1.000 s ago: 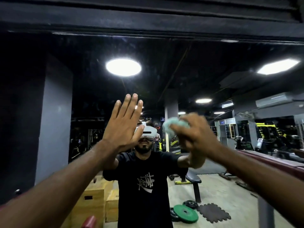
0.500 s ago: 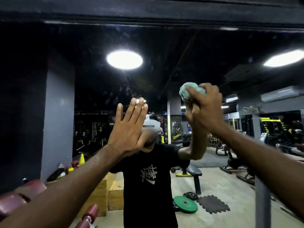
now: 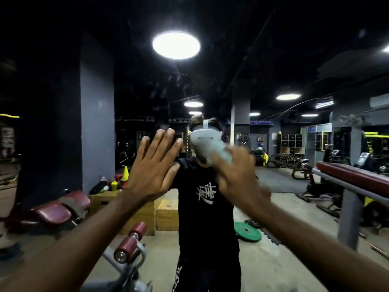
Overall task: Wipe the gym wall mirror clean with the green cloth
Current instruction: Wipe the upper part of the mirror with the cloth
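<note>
Since half a second ago my right hand (image 3: 237,175) has swept down from the upper centre-right to mid-frame. It is blurred and grips the bunched green cloth (image 3: 223,153) against the gym wall mirror (image 3: 263,51). The cloth sticks out of my grip toward the upper left, its long axis on that diagonal. My left hand (image 3: 153,167) stays flat on the mirror, fingers spread, holding nothing.
</note>
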A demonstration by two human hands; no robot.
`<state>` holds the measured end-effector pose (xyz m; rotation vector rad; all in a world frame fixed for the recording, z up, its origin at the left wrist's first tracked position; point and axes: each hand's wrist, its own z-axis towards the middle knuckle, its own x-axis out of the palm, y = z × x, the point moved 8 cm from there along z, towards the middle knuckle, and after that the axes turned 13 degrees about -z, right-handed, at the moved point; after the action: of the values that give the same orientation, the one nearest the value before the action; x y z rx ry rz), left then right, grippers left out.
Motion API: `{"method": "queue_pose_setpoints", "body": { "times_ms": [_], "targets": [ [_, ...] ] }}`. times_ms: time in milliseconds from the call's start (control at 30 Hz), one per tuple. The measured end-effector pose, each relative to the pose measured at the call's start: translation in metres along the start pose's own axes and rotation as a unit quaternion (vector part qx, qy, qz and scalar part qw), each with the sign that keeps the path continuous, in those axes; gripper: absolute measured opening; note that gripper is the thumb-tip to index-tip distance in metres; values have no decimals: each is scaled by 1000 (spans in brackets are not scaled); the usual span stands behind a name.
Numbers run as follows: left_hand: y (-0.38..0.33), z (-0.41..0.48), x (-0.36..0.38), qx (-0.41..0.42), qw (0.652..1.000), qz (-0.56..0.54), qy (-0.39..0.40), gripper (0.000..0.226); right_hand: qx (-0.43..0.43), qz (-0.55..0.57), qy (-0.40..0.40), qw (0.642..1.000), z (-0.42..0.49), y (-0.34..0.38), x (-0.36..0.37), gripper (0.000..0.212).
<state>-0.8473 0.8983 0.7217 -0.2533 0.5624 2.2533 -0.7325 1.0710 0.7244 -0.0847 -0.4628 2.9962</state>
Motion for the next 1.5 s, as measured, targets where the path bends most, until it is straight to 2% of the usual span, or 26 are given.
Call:
{"method": "queue_pose_setpoints", "body": {
  "times_ms": [67, 100, 167, 233, 300, 333, 367, 467, 533, 600, 667, 733, 767, 833, 900, 933, 967, 1067, 1133, 1200, 1267, 1333, 1367, 1400, 1433, 1500],
  "targets": [
    [11, -17, -5, 1, 1000, 15, 8, 66, -153, 22, 53, 987, -42, 52, 10, 54],
    [17, -23, -7, -5, 1000, 20, 11, 67, -201, 29, 80, 976, -45, 56, 11, 55],
    [28, -37, -11, -16, 999, 30, 14, 67, -235, 20, 82, 968, -17, 45, 13, 52],
    [36, -44, -14, -13, 999, 33, 18, 68, -156, -8, 33, 987, 31, 21, 9, 44],
    [44, -44, -17, -22, 999, 26, 23, 73, -6, -3, -6, 1000, 56, 11, 6, 49],
    [47, -42, -18, -27, 999, 23, 26, 75, 29, 7, -10, 999, 50, 21, 10, 54],
    [49, -40, -18, -28, 999, 20, 30, 76, 8, 23, 8, 1000, 36, 43, 17, 57],
    [46, -37, -16, -25, 999, 17, 28, 76, -213, 47, 100, 971, -22, 99, 29, 52],
    [42, -32, -18, -12, 1000, 15, 19, 74, -251, 32, 119, 960, -12, 74, 21, 48],
    [32, -16, -18, 9, 1000, 15, 18, 73, -181, -12, 67, 981, 25, 22, 4, 41],
    [21, 6, -15, 22, 1000, 7, 18, 72, -57, -54, 18, 997, 52, -29, -15, 41],
    [14, 26, -10, 11, 1000, 1, 17, 73, 51, -50, 5, 997, 41, -42, -20, 46],
    [12, 30, -8, -1, 1000, -2, 12, 73, 57, -43, 10, 997, 25, -33, -15, 48],
    [6, 31, -9, -5, 1000, -9, -5, 73, -41, -24, 38, 998, -12, -4, -7, 47],
    [-4, 35, -11, 34, 999, -12, -14, 73, -142, -26, 77, 987, -22, -9, -7, 47],
    [-11, 41, -12, 56, 998, -11, -13, 72, -147, -38, 78, 985, -9, -27, -12, 52],
    [-18, 55, -11, 71, 997, -8, -13, 72, -120, -58, 58, 989, 13, -54, -17, 57],
    [-37, 100, -5, 60, 998, -5, -16, 72, 107, -98, -39, 989, 81, -137, -49, 54],
    [-43, 115, -1, 55, 998, -1, -16, 76, 177, -77, -60, 979, 85, -145, -50, 49],
    [-45, 116, 3, 58, 998, 10, -27, 77, 103, -70, -51, 991, 59, -126, -38, 48],
    [-46, 115, 0, 51, 998, 8, -37, 77, -41, -48, -10, 998, 23, -102, -32, 46],
    [-56, 124, -3, 48, 998, 7, -46, 77, -156, -64, 31, 985, 15, -107, -39, 40],
    [-67, 134, -2, 58, 997, 11, -47, 77, -173, -85, 20, 981, 26, -123, -46, 40],
    [-78, 144, 1, 68, 997, 17, -43, 77, -150, -100, -8, 984, 45, -144, -54, 41],
    [-89, 153, 6, 73, 997, 19, -35, 78, -82, -105, -38, 990, 69, -171, -65, 43],
    [-102, 167, 14, 62, 997, 19, -28, 78, 110, -86, -80, 987, 99, -219, -77, 44]
  ]
}}
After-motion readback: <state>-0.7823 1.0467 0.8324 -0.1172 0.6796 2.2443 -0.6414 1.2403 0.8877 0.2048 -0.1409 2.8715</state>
